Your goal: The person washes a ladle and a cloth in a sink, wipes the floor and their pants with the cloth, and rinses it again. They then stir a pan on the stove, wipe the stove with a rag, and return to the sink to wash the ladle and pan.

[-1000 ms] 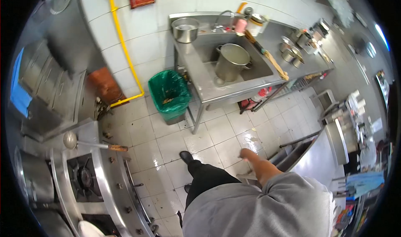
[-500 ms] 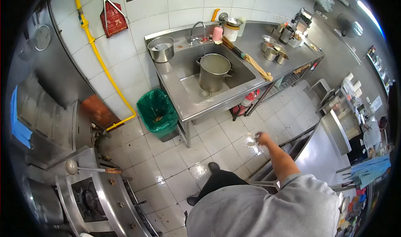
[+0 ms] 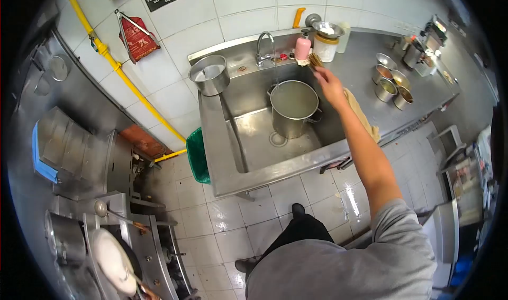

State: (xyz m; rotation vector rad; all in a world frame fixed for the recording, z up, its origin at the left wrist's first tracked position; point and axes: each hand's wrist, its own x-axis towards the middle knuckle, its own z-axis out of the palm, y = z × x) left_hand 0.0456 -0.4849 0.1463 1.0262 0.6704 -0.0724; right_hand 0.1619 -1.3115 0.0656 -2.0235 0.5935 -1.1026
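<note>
My right hand reaches over the right rim of the steel sink, its fingers closed around the handle part of a bundle-like brush. Just left of it, a large two-handled pot stands in the basin under the running faucet, with cloudy liquid inside. Behind the hand are a pink pump bottle and a white jar with a metal bowl on top. A tan cloth lies along the sink's right edge, partly behind my forearm. My left hand is out of view.
A steel pot sits on the sink's left corner. Small metal containers stand on the counter at right. A green-lined bin is beside the sink. At lower left are a stove and a pan with white contents.
The view has moved nearer the sink. My right hand has gone from above the floor to the brush at the sink's right side. The stove pan has come into view.
</note>
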